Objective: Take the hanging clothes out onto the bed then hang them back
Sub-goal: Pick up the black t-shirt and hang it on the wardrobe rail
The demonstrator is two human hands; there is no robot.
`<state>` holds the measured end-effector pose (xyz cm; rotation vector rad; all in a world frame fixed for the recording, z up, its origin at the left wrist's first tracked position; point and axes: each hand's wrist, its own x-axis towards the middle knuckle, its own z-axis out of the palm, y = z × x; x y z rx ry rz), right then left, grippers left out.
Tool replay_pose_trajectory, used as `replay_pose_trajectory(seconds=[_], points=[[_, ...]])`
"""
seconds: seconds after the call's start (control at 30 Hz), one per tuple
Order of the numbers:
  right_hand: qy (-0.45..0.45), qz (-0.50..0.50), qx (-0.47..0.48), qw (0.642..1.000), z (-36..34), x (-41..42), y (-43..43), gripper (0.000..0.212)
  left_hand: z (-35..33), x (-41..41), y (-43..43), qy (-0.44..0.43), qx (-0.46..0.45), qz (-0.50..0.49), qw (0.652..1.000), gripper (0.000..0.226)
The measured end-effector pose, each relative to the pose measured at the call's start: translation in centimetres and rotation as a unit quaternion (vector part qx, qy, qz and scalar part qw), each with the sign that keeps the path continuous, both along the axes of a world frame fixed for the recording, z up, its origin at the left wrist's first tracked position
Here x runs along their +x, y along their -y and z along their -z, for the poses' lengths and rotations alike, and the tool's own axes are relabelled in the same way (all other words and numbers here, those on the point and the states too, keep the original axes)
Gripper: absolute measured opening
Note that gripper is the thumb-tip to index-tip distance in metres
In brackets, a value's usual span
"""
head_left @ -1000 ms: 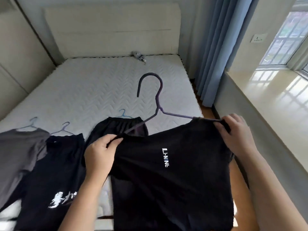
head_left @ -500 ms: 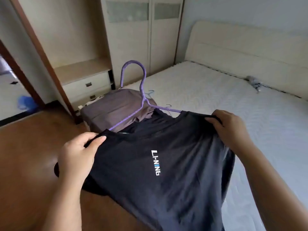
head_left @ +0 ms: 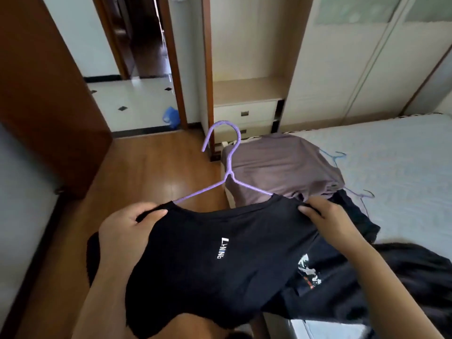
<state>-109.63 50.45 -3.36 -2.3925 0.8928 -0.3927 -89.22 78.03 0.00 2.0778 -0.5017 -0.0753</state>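
Two hands held one black T-shirt [head_left: 208, 285] in the air over the wooden floor [head_left: 146, 172], just off the corner of the bed [head_left: 403, 148]. The left hand [head_left: 127, 226] gripped the left shoulder with the thumb curled over the cloth. The right hand [head_left: 327, 216] pinched the right shoulder seam. One purple hanger [head_left: 231, 165] sat inside the shirt: both wire arms ran in through the collar and the hook stood clear above it, tilted away from the person. The hanger wire was thin, with a rough, wrapped-looking surface. The shirt carried one short line of white lettering on the chest.

One grey garment [head_left: 281, 165] lay folded on the bed corner. Dark clothes [head_left: 403, 277] lay beside it, one with a white print [head_left: 308, 267]; their count could not be told. Two thin hanger hooks [head_left: 338, 155] showed on the quilted mattress beyond the clothes.

Two drawers [head_left: 244, 113], both shut, sat below an open shelf [head_left: 247, 90] next to the cream wardrobe [head_left: 342, 57], whose doors were shut. One blue bag [head_left: 171, 117] lay on the white tiles past the doorway.
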Motion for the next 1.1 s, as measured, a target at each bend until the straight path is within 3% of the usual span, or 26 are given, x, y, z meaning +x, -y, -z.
replay_pose_trajectory(seconds=[0.13, 0.23, 0.37, 0.5, 0.8, 0.87, 0.93, 1.03, 1.1], points=[[0.015, -0.019, 0.044, 0.999, 0.0, 4.3, 4.8, 0.02, -1.5, 2.8, 3.8, 0.003, 0.027, -0.007, 1.0, 0.018], [0.028, -0.051, 0.043, 0.997, -0.5, 8.6, 7.1, 0.032, -1.9, 5.1, 5.5, 0.019, 0.046, -0.019, 0.999, 0.019], [0.041, -0.094, 0.054, 0.993, -0.3, 15.6, 9.0, 0.018, -0.8, 9.3, 5.8, 0.015, 0.079, -0.08, 0.994, 0.008], [0.038, -0.123, 0.151, 0.98, 1.3, 22.9, 10.0, 0.022, 0.9, 14.9, 5.6, -0.024, 0.1, -0.121, 0.987, 0.012], [0.036, -0.063, 0.275, 0.959, 3.1, 42.6, 12.4, 0.028, 3.6, 33.6, 9.1, -0.066, 0.08, -0.136, 0.985, 0.017], [0.037, -0.057, 0.273, 0.96, 2.6, 47.4, 13.3, 0.026, 3.2, 38.2, 9.7, -0.046, 0.08, -0.113, 0.989, 0.007], [0.047, -0.053, 0.261, 0.963, 2.2, 51.9, 14.2, 0.023, 2.9, 42.3, 10.5, -0.013, 0.086, -0.097, 0.991, 0.019], [0.08, -0.025, 0.266, 0.96, 1.9, 57.3, 15.9, 0.031, 3.2, 48.3, 12.2, -0.001, 0.115, -0.101, 0.988, 0.007], [0.09, -0.013, 0.267, 0.959, 2.1, 60.0, 17.5, 0.03, 3.9, 51.5, 14.0, 0.015, 0.143, -0.094, 0.985, 0.017]])
